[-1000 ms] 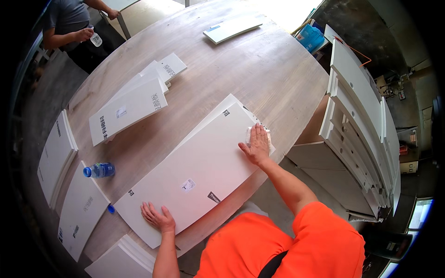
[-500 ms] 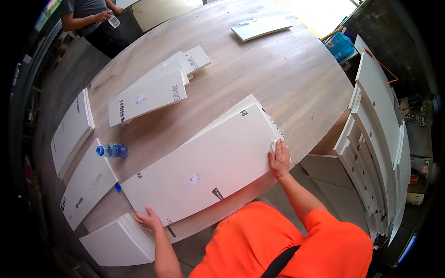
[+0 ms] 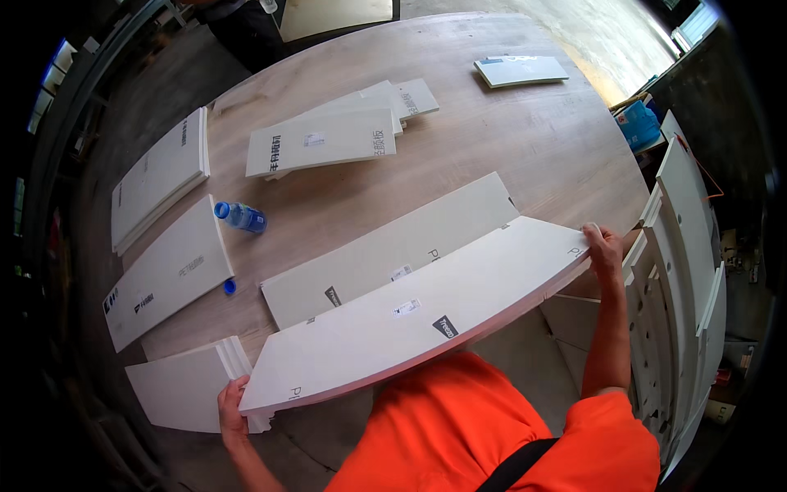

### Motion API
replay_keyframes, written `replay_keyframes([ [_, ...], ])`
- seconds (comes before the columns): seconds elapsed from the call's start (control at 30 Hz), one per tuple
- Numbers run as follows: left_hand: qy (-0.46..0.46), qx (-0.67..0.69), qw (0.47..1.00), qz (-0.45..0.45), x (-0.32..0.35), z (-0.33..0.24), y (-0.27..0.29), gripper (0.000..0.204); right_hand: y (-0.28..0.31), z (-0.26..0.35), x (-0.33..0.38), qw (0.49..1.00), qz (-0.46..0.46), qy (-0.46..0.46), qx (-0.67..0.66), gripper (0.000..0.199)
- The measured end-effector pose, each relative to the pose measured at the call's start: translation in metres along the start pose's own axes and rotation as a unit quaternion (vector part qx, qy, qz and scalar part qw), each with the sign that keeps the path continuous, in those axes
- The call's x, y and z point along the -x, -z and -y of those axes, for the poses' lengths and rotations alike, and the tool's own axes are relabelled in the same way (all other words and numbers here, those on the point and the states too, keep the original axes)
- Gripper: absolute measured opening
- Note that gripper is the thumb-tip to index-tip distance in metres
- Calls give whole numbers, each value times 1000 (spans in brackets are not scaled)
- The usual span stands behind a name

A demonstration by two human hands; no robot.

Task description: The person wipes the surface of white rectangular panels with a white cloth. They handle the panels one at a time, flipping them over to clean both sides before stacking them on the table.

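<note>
A long white board (image 3: pixel 361 344) with dark printing and a small label is held lengthwise at the table's near edge, its near side toward my body. My left hand (image 3: pixel 233 406) grips its left end, fingers wrapped round the edge. At the far right end, my right hand (image 3: pixel 605 250) clasps the corner. Just beyond it, a second long white board (image 3: pixel 369 266) lies on the table, partly covered by the held one. Beside my left hand rests a stack of white panels (image 3: pixel 176 389), its right end partly hidden by the held board.
On the round wood-topped table (image 3: pixel 459 131) stands a clear bottle with a blue cap (image 3: pixel 240 217); a loose blue cap (image 3: pixel 229 287) lies nearby. More panels (image 3: pixel 324 143) are spread across it. Large boards (image 3: pixel 689 205) lean at the right. Another person (image 3: pixel 242 33) stands beyond the far left.
Both hands have drawn the top board toward my body and lifted it off, baring the board beneath. My right hand has shifted to its far right corner. The view has turned slightly.
</note>
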State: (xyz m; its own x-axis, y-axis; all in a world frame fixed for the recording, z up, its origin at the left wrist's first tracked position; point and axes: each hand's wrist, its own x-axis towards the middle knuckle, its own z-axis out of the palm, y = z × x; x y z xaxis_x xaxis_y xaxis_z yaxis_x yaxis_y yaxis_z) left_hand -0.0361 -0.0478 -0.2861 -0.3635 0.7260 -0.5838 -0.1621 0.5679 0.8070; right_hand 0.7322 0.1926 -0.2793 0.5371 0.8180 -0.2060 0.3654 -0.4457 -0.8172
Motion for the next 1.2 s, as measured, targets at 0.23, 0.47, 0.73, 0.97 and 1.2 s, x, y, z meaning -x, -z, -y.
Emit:
replay_keyframes([
  [0.23, -180, 113, 971, -112, -115, 62, -15, 71, -95, 69, -76, 985, -53, 157, -57, 66],
  [0.47, -72, 85, 957, -269, -165, 67, -93, 51, -145, 61, -160, 973, 66, 60, 213, 71],
  [0.73, -159, -251, 890, -346, -110, 168, -78, 37, -228, -10, -110, 897, -49, 379, 221, 70],
  [0.97, 89, 29, 979, -180, -36, 174, -78, 44, -323, -35, -32, 829, 125, 319, 443, 97],
  [1.2, 115, 210, 963, -121, -33, 174, -61, 69, -496, 35, 208, 683, 334, 545, 355, 109],
])
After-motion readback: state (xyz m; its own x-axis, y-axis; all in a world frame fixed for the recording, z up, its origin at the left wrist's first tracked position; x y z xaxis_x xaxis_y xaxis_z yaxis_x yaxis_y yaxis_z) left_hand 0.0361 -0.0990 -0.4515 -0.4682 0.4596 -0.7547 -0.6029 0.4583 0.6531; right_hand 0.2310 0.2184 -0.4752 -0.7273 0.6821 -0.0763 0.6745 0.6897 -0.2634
